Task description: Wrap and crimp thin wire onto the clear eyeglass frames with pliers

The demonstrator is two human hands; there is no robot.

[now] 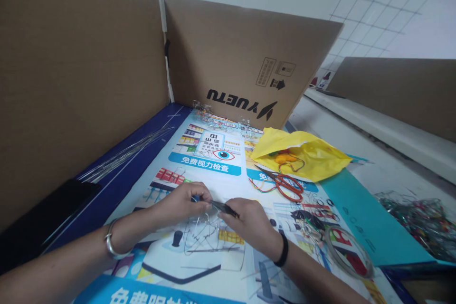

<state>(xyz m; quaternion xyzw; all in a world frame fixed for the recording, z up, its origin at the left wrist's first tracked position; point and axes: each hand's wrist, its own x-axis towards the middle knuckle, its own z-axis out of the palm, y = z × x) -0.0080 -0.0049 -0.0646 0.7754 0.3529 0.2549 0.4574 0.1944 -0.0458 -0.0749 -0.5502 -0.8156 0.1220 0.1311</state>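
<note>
My right hand [244, 216] is closed around a dark pointed tool [225, 207], which looks like small pliers. The tool's tip reaches my left hand [190, 198], whose thumb and fingers are pinched together on thin wire. Below both hands, a tangle of bent thin wire [202, 233] lies over the printed sheet. Orange-handled scissors [290, 187] rest to the right, their dark blades beside an open yellow bag [320, 154] with orange and red yarn at its mouth.
Straight wires [124, 154] lie along the blue left edge. Cardboard panels [228, 52] stand behind and left. Wire shapes [203, 108] sit at the back. A round clear container [349, 251] is at the right, near a heap of wire pieces [420, 221].
</note>
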